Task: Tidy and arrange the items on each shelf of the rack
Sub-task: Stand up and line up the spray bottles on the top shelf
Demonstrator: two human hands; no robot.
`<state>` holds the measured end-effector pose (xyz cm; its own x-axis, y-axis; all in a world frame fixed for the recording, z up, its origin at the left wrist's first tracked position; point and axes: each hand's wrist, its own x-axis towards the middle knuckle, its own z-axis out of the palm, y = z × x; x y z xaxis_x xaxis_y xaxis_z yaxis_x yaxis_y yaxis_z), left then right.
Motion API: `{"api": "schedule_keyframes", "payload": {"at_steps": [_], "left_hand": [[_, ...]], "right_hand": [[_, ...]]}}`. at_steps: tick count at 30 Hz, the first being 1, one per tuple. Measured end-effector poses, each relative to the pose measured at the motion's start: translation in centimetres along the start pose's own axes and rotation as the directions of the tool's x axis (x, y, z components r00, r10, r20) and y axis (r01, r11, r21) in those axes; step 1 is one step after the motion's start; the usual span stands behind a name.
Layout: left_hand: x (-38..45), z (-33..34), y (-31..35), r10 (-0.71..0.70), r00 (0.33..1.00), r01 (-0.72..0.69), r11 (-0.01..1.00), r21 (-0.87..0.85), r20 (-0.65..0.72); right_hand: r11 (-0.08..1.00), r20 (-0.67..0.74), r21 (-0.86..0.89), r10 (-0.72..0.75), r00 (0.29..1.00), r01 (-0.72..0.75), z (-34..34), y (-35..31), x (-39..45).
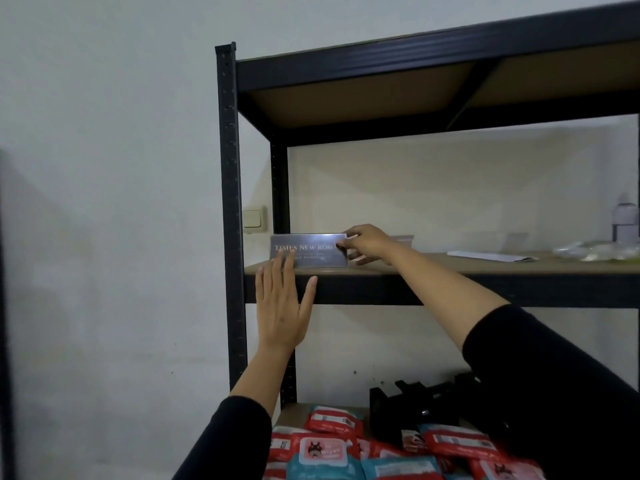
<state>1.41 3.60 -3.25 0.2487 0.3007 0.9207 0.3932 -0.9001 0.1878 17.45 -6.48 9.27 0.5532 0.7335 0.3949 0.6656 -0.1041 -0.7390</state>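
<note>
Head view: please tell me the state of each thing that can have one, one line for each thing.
Box: standing on its long edge at the left end of the middle shelf.
Right hand: grips the box's right end.
Left hand: open, fingers straight, fingertips at the box's front.
Bottle: upright at the shelf's right end.
White paper: lying flat.
Wipe packs: piled loosely on the lower shelf.

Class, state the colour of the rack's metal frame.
Black, seen in the head view: rack frame.
</note>
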Motion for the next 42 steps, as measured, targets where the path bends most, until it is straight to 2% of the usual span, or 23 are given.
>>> {"api": "schedule_keyframes", "payload": {"at_steps": [6, 10, 13, 17, 22, 27, 32, 35, 38, 42], "left_hand": [[1.3, 0.2, 4.3, 0.025, 0.998, -0.028, 0.998, -0.058, -0.049], [3.1, 1.3, 8.9, 0.096, 0.995, -0.098, 0.991, -0.088, -0.023], [4.2, 2.6, 12.0, 0.081, 0.997, -0.081, 0.991, -0.104, -0.005], [4.0, 3.7, 13.1, 0.056, 0.998, -0.057, 0.998, -0.039, -0.007], [3.4, 4.0, 13.0, 0.026, 1.0, -0.027, 0.997, -0.076, -0.014], [3.4, 4.0, 12.8, 0.021, 1.0, -0.022, 0.998, -0.065, -0.021], [3.5, 3.9, 12.9, 0.009, 1.0, -0.011, 0.997, -0.082, -0.029], [3.5, 3.8, 13.2, 0.022, 0.999, -0.025, 0.996, -0.085, -0.033], [3.4, 3.8, 13.2, 0.013, 0.999, -0.016, 0.997, -0.081, -0.031], [3.4, 3.8, 13.3, 0.018, 0.998, -0.022, 0.997, -0.072, -0.055]], "right_hand": [[0.997, -0.091, 0.059, 0.06, 0.994, -0.055, -5.6, 2.4, -0.7], [0.989, -0.142, 0.049, 0.147, 0.979, -0.141, -9.6, 4.8, -0.7], [0.979, -0.147, 0.035, 0.205, 0.968, -0.202, -11.8, 6.1, -0.1], [0.959, -0.07, 0.009, 0.285, 0.956, -0.285, -13.1, 7.2, 1.3], [0.92, 0.042, -0.023, 0.392, 0.919, -0.391, -13.4, 7.5, 3.7], [0.9, 0.052, 0.044, 0.431, 0.901, -0.433, -12.7, 8.8, 7.0], [0.887, -0.023, 0.1, 0.456, 0.89, -0.452, -12.1, 10.1, 9.0], [0.832, 0.069, 0.235, 0.501, 0.862, -0.502, -12.4, 9.1, 8.9], [0.826, 0.154, 0.291, 0.458, 0.875, -0.483, -12.5, 8.3, 8.3], [0.869, 0.223, 0.19, 0.415, 0.882, -0.456, -12.6, 8.1, 6.3]]}}
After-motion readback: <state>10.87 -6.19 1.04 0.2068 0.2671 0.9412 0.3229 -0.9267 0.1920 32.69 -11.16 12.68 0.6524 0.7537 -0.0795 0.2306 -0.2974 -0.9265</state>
